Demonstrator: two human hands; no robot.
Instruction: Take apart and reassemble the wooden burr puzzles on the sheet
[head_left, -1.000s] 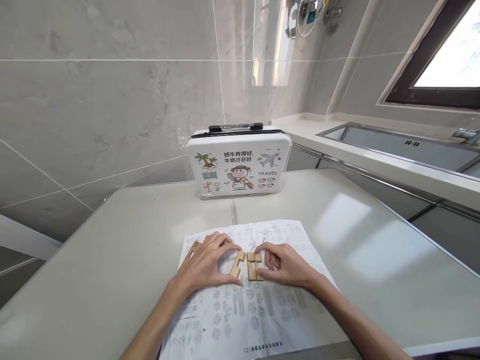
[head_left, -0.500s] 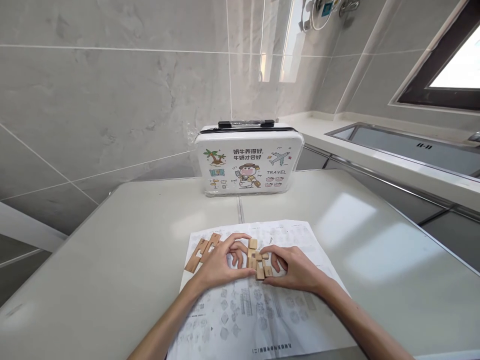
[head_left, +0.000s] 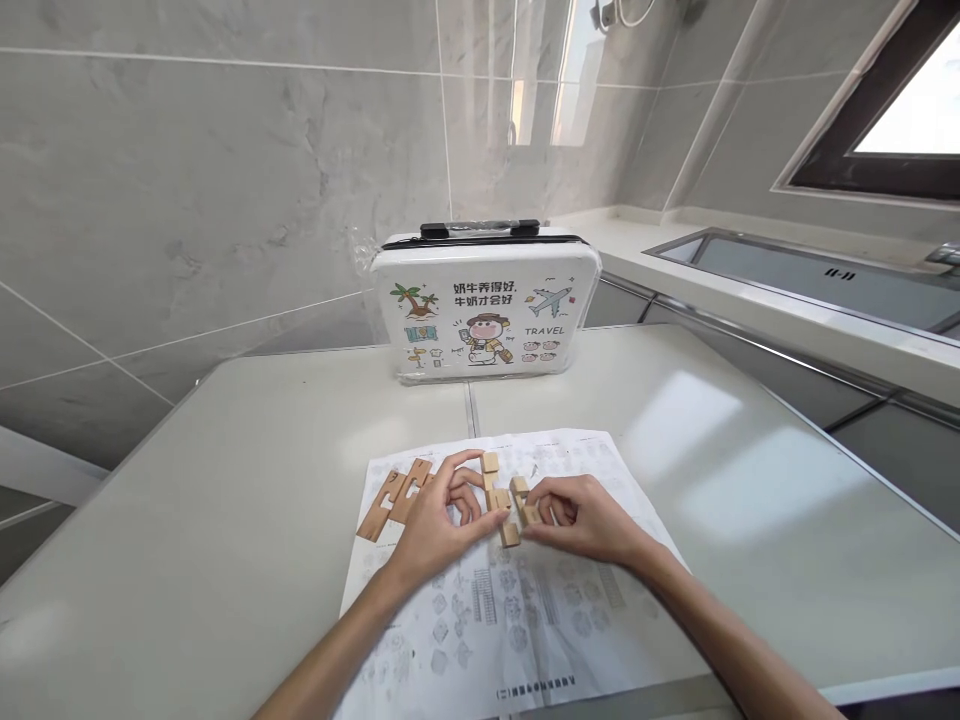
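Over the printed paper sheet [head_left: 525,640], my left hand [head_left: 450,510] pinches notched light wooden pieces [head_left: 491,485] between thumb and fingers. Close by on the right, my right hand [head_left: 574,515] grips another light wooden piece [head_left: 520,492] at its lower end. A small gap separates the two groups. Left of my left hand, darker flat notched wooden pieces [head_left: 382,505] lie on the paper, partly covered by that hand. Numbers are marked on them.
A white travel case [head_left: 484,320] with cartoon prints and a black handle stands at the back of the white table [head_left: 262,480]. Behind it is a grey tiled wall. A counter with a sink [head_left: 795,275] runs along the right.
The wooden pieces that were together between my hands are now apart. One remains in my right hand, the others in my left. The camera view has shifted slightly.
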